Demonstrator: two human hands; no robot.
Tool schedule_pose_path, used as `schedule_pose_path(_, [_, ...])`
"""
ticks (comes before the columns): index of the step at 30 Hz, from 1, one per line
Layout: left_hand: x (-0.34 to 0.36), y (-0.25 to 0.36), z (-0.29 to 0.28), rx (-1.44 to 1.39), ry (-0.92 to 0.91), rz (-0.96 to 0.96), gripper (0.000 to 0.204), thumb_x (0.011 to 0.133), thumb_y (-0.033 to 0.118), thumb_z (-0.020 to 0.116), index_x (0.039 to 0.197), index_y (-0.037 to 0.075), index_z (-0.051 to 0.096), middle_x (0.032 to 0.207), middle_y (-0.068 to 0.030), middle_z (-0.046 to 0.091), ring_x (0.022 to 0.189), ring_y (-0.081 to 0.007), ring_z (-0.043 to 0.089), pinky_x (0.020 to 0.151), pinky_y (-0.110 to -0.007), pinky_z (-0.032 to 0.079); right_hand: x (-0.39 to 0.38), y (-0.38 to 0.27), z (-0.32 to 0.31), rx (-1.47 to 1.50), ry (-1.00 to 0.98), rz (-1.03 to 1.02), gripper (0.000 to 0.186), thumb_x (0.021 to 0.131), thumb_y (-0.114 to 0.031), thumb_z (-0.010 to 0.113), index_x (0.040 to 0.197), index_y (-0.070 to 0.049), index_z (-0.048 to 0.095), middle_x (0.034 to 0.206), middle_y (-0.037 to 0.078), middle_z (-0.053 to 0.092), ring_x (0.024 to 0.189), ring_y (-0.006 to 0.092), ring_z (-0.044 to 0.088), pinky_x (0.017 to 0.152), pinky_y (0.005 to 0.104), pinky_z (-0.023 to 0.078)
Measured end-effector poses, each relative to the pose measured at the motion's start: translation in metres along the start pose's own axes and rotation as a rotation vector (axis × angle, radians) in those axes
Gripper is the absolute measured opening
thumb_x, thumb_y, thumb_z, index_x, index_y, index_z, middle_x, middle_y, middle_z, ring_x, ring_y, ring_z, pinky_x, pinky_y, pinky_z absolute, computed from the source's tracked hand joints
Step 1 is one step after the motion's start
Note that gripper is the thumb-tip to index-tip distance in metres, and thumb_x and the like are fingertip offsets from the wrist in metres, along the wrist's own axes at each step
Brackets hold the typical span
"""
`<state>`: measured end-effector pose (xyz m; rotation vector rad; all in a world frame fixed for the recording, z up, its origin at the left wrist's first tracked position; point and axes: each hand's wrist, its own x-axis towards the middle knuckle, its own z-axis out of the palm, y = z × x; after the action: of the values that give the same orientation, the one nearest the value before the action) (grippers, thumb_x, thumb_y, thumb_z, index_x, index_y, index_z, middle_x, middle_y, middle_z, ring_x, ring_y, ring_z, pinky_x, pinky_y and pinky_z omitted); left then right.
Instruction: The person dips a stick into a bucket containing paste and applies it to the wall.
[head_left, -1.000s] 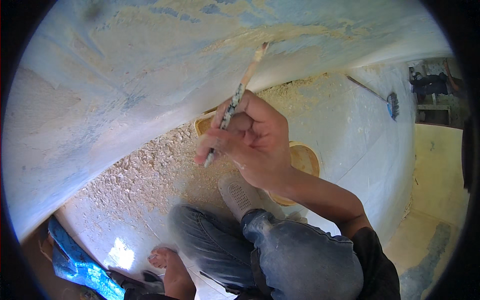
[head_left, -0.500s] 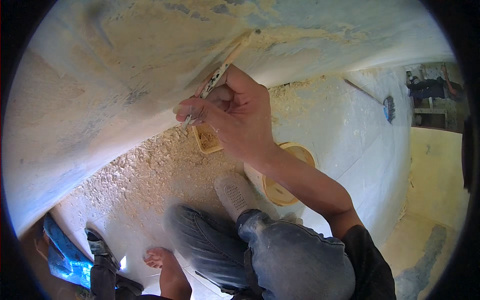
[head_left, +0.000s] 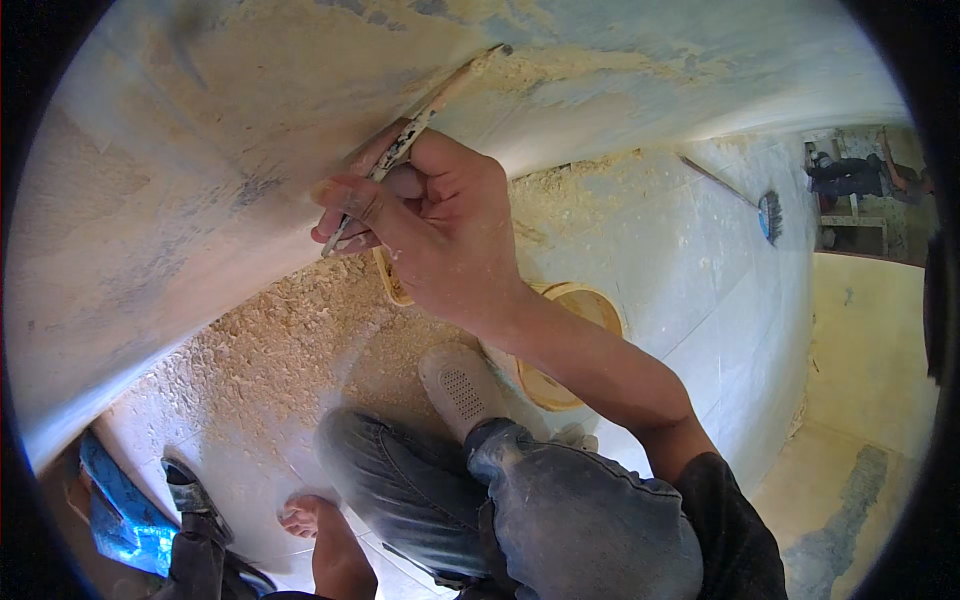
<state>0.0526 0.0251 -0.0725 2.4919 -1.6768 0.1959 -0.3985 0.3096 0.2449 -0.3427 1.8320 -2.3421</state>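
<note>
My right hand [head_left: 450,220] is closed around a slim, paint-speckled stick-like tool [head_left: 405,140], its thumb and fingers pinching the lower part. The tool slants along the patchy plastered wall [head_left: 250,110], its dark upper end close to a rough tan strip. Whether it touches the wall, I cannot tell. Below the wrist is the yellow rim of a tray [head_left: 392,280], mostly hidden by my hand. Low on the left, my left hand [head_left: 300,515] hangs beside my knee with its fingers loosely apart and nothing seen in them.
Tan flakes [head_left: 280,330] cover the floor along the wall. A cream bucket [head_left: 575,405] stands by my shoe [head_left: 460,390], partly behind my forearm. A broom [head_left: 768,215] lies far right. At lower left are another person's leg [head_left: 195,550] and a blue bag-like thing [head_left: 125,520].
My right hand has shifted left and slightly up along the wall with the tool still in it. It now hides more of the tray. My left hand stays low beside my knee.
</note>
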Motion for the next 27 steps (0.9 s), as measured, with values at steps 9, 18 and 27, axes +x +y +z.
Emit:
schedule_pose_path(9, [-0.008,0.007,-0.023,0.037,-0.061,0.053,0.057,0.093,0.047,0.035,0.139,0.013,0.039,0.139,-0.0153,0.041,0.130,-0.0357,0.037,0.104,-0.054,0.030,0.000,0.004,0.005,0.070,0.011,0.061,0.007,0.092,-0.002,0.060,0.092,0.003,0.056,0.077,0.014,0.069,0.072,0.0164,0.070,0.062,0.0250,0.058])
schedule_pose_path(18, [-0.006,0.008,-0.025,0.054,-0.102,0.052,0.056,0.094,0.047,0.034,0.139,0.013,0.039,0.140,-0.0165,0.040,0.132,-0.0359,0.035,0.105,-0.054,0.030,-0.006,0.008,0.004,-0.024,-0.048,0.055,0.006,0.091,0.000,0.061,0.089,0.003,0.057,0.074,0.011,0.068,0.067,0.0145,0.069,0.057,0.0229,0.056])
schedule_pose_path(27, [-0.012,0.013,-0.030,0.006,-0.074,0.056,0.057,0.094,0.048,0.034,0.138,0.013,0.039,0.139,-0.0170,0.040,0.131,-0.0370,0.036,0.104,-0.054,0.030,-0.021,0.009,-0.007,0.021,0.042,0.020,0.014,0.082,-0.003,0.074,0.085,0.006,0.063,0.072,0.013,0.070,0.061,0.0109,0.067,0.051,0.0231,0.052])
